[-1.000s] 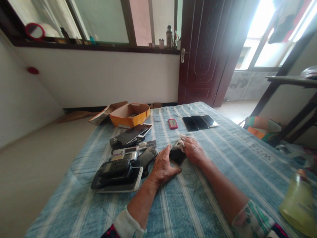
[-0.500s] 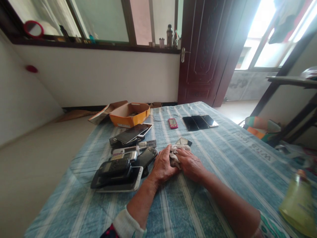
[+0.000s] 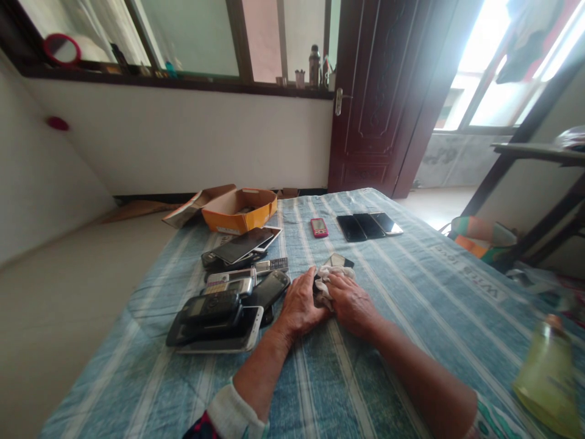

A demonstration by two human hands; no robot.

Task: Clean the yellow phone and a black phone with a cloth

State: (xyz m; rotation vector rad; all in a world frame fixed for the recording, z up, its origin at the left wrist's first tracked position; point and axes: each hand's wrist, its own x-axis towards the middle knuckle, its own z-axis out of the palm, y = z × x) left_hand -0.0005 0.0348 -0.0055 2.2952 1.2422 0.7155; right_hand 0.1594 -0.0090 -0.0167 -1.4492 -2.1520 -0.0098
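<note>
A dark phone [image 3: 337,262] lies on the blue striped cloth [image 3: 402,305] in the middle of the table. My left hand [image 3: 299,303] rests flat beside it, fingers apart, steadying its left edge. My right hand [image 3: 351,302] is closed on a crumpled white cloth [image 3: 323,284] and presses it on the near end of the phone. Only the phone's far end shows past the cloth.
A pile of several old phones [image 3: 231,292] lies left of my hands. Behind it sits an open orange box [image 3: 242,210]. A small pink phone [image 3: 319,227] and three dark phones in a row [image 3: 369,225] lie farther back. A yellowish bottle [image 3: 548,378] stands at the right.
My right hand has slid the white cloth from the phone's far end down toward me, uncovering the far end. My left hand has stayed at the phone's side.
</note>
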